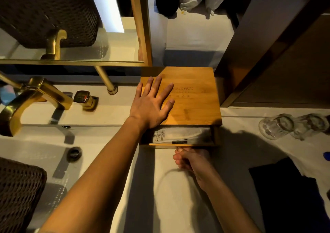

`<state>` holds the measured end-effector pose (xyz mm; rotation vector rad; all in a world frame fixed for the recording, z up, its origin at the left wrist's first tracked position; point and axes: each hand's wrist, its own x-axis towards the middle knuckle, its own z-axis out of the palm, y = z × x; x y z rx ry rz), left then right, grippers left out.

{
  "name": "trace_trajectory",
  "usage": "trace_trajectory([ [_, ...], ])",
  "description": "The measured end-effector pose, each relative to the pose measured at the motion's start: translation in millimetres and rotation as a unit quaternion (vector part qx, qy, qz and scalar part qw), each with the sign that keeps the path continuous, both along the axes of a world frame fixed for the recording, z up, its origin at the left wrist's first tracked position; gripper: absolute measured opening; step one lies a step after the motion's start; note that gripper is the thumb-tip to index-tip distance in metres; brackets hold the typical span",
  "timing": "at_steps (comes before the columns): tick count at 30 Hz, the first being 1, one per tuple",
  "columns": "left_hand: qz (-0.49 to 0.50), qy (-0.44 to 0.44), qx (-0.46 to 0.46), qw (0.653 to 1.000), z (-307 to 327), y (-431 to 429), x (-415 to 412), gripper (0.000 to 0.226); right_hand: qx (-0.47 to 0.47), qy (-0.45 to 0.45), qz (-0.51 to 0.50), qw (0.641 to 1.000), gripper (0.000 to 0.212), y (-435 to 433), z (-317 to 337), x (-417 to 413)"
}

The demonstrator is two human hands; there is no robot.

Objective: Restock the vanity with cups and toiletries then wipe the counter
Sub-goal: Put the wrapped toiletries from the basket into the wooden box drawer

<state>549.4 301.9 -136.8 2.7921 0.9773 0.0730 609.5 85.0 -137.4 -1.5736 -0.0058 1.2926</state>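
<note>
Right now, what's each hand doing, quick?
Left hand: open, flat on the wooden box lid, holding nothing.
Right hand: fingers curled at the drawer front; whether it grips anything cannot be told.

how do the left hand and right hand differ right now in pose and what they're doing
The left hand lies flat, fingers spread, palm down on the wooden box top. The right hand is curled, fingertips pinched at the front edge of the drawer, which stands partly open with white packets inside. The left sits farther back and higher; the right nearer, lower. Both are bare and touch the same box.
</note>
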Motion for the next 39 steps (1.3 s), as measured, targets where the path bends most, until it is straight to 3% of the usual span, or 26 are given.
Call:
trace_trajectory([
  [14, 0.001, -0.005, 0.007, 1.0, 0, -1, 0, 0.062, -0.025, -0.068, 0.05, 0.996, 0.019, 27, 1, 22],
  [29, 0.005, -0.007, 0.013, 1.0, -2, -1, 0, 0.062, -0.034, 0.019, 0.078, 0.996, 0.019, 55, -5, 44],
  [39, 0.008, 0.006, 0.02, 1.0, -3, -2, 1, 0.063, 0.001, 0.016, 0.061, 0.998, 0.01, 47, -13, 45],
])
